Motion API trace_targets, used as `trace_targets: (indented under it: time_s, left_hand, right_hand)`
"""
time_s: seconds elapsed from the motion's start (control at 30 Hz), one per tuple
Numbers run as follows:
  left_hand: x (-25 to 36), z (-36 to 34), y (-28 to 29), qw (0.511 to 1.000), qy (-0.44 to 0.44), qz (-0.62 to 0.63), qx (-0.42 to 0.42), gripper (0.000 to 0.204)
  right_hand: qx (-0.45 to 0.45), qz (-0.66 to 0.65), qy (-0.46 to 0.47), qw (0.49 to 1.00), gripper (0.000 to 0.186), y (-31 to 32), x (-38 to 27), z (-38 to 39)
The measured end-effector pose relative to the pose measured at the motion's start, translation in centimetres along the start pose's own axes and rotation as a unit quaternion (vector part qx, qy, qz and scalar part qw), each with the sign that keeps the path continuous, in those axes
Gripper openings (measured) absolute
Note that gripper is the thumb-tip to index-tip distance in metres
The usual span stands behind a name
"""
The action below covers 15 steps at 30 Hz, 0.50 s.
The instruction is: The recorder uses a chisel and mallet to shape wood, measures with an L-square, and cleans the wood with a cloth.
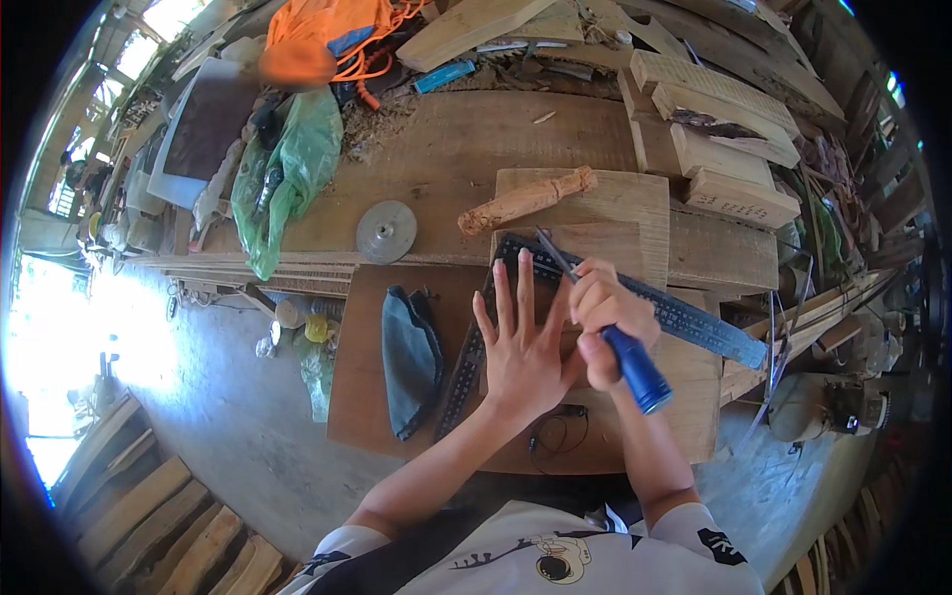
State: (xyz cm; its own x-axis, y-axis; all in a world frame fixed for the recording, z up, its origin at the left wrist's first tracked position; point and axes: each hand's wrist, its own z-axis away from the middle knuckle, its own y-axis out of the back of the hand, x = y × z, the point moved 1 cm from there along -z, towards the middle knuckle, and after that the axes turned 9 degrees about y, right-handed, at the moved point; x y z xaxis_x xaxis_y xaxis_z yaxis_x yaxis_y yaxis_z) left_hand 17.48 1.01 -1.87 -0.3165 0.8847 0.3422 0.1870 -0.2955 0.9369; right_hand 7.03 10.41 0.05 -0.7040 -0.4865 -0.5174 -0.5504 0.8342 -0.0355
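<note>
My left hand (526, 362) lies flat with its fingers spread, pressing on a wooden board (595, 243) and the inner corner of a black metal carpenter's square (684, 315). The square's long arm runs out to the right, the other toward me. Closed round a blue-handled pointed tool (638, 372) is my right hand (610, 315). Its slim dark shaft points away from me toward the square's corner; its exact kind I cannot make out. Just beyond the board's corner rests a carved wooden piece (526, 201). A folded dark teal cloth (410, 357) lies left of the square.
A round grey metal disc (386, 231) sits on the bench (446, 134) at left. Green plastic bag (307, 149), orange cloth and cord (332, 25) lie behind it. Cut wooden blocks (739, 198) are stacked at right. A thin black cable (555, 426) lies near my body.
</note>
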Motion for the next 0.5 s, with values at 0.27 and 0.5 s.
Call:
trace_targets:
  time_s: [0.27, 0.5]
  left_hand:
    - [-0.5, 0.2, 0.3, 0.999, -0.012, -0.029, -0.009, 0.074]
    - [-1.0, 0.6, -0.6, 0.996, 0.000, -0.087, -0.016, 0.079]
  right_hand:
    - [-0.124, 0.049, 0.028, 0.991, 0.019, -2.2, -1.0, 0.9]
    - [-0.137, 0.030, 0.051, 0.989, 0.021, -2.8, -0.5, 1.0]
